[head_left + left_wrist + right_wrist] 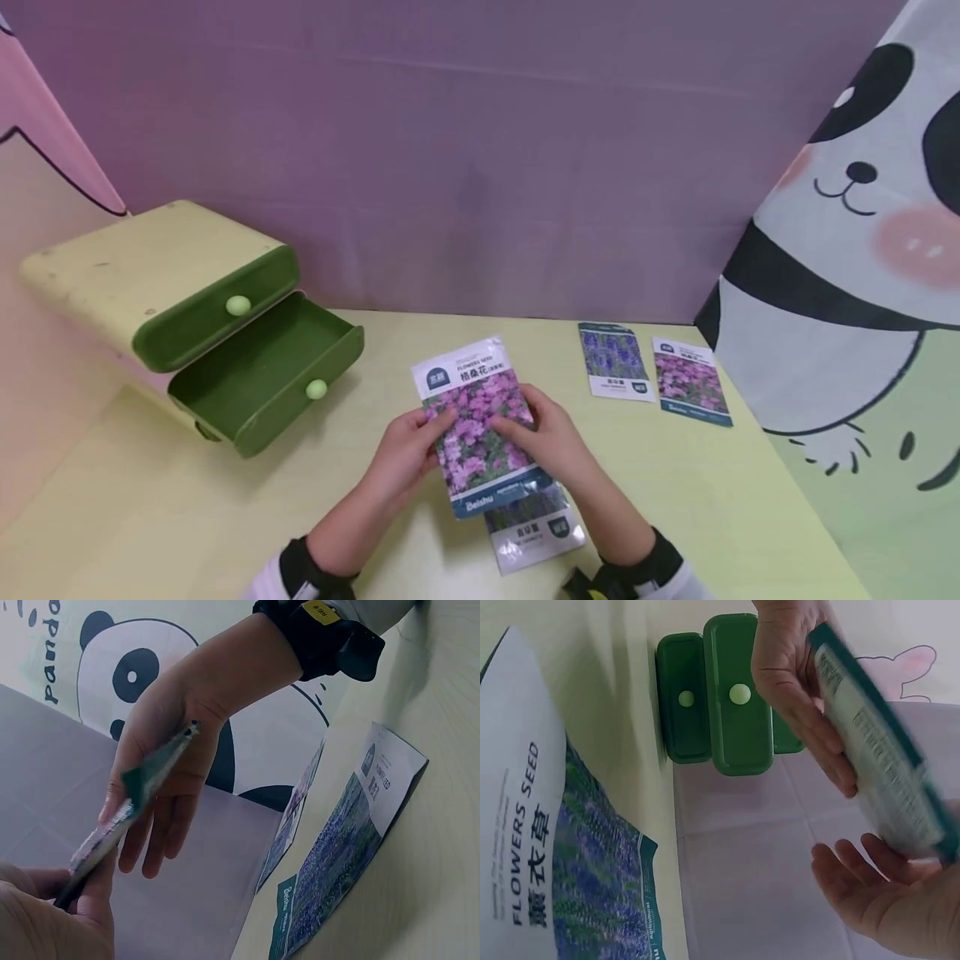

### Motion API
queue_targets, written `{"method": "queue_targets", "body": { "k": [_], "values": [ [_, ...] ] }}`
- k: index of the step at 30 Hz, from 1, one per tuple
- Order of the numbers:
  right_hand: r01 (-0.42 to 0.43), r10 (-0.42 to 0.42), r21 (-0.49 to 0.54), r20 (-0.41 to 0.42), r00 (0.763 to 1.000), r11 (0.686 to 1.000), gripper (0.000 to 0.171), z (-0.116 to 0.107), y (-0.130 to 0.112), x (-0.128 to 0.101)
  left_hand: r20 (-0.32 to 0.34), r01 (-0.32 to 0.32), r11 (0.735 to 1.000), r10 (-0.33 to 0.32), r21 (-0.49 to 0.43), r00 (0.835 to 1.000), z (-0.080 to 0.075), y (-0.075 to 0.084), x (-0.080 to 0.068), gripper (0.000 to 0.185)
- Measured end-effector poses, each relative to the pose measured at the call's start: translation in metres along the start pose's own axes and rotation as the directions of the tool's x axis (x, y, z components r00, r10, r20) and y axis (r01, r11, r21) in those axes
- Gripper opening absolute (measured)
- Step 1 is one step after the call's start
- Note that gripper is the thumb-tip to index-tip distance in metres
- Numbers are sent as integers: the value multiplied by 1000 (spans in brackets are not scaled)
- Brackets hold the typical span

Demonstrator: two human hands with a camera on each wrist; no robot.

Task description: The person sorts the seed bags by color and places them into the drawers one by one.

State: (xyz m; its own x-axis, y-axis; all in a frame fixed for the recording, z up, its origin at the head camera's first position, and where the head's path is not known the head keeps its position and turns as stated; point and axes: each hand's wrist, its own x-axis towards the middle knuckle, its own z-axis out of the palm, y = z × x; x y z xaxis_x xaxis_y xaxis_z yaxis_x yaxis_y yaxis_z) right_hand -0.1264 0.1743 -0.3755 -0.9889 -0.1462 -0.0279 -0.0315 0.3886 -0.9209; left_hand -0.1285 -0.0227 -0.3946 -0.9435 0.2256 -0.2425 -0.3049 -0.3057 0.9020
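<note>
Because the left hand (401, 458) and right hand (553, 437) pinch opposite side edges, thumbs in front, the pink-flower seed packet (474, 433) at lower centre of the head frame shows most of its front, presumably why it's held that way. Lavender packet (536, 533) lies on the table (720, 500), upper part hidden behind the held one. Right wrist view adds the held packet's back, seemingly printed text, too blurred to read; only head view shows inside the pulled-out drawer (288, 412), left of frame.
</note>
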Motion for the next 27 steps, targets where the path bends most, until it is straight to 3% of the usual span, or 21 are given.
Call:
{"method": "queue_targets", "body": {
  "k": [8,14,19,23,27],
  "values": [
    [60,-60,10,116,991,998,52,-5,10,1,-65,-30,999,32,26,997,-5,0,1,34],
    [95,-94,2,133,987,996,55,-4,12,2,-160,-33,998,41,55,986,-9,10,0,35],
    [146,-146,10,151,978,989,56,-8,13,3,-214,-24,999,30,30,976,-26,28,0,42],
    [174,-173,2,127,977,985,56,-18,15,5,-209,-9,1000,10,6,978,-46,50,-4,49],
    [125,-125,-11,40,991,992,58,-38,26,8,-160,5,1000,-9,-25,987,-69,75,-11,44]
  ]
}}
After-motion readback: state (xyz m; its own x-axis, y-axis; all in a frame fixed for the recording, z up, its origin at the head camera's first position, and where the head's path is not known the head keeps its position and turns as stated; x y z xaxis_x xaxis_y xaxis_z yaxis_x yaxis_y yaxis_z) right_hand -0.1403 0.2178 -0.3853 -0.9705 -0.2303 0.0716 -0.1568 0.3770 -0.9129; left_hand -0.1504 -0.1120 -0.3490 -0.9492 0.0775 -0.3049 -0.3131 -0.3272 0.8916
